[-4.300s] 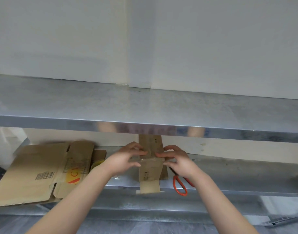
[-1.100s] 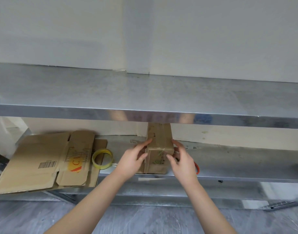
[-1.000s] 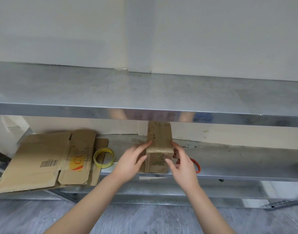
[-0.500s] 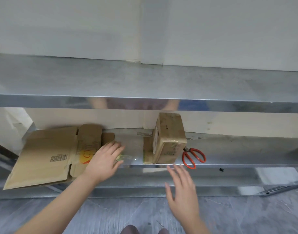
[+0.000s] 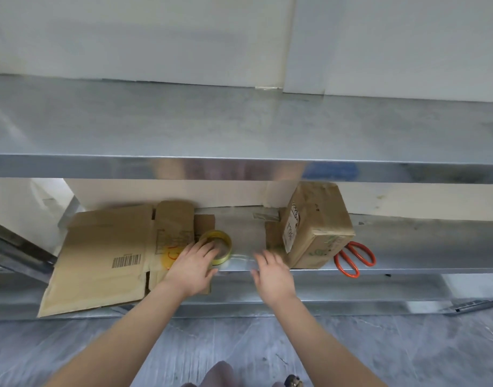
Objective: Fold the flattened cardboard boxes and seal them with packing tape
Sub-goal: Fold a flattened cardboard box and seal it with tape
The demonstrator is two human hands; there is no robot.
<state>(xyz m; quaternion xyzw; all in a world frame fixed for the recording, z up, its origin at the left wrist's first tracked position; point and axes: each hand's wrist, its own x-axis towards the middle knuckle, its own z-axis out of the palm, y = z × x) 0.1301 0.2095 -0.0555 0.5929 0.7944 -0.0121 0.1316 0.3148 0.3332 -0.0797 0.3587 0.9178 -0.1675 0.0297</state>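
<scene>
- The left hand [image 5: 193, 265] lies on the roll of packing tape [image 5: 216, 245], fingers spread over its near side; I cannot tell if the fingers really grip the roll or only rest on it.
- The roll of packing tape is yellowish and clear, and it lies flat on the lower metal shelf [image 5: 421, 247], just beside the right edge of the flattened cardboard boxes [image 5: 111, 255].
- A strip of clear tape [image 5: 239, 258] runs from the roll to the right, toward the right hand [image 5: 272, 270].
- The right hand is at the front edge of the lower shelf, fingers stretched and a little apart; its fingertips are blurred, so I cannot tell if they pinch the end of the strip.
- The folded box [image 5: 315, 224] stands on the lower shelf to the right of both hands, apart from them, with tape over its top and handwriting on its left side.
- The orange-handled scissors [image 5: 354, 258] lie on the shelf just beside the box, on its right, handles toward the front edge.
- The flattened cardboard boxes lie in a pile at the left of the shelf and hang over its front edge; the top sheet shows a barcode label.
- The upper metal shelf [image 5: 239, 127] is above all this and hides the top rear of the folded box.
</scene>
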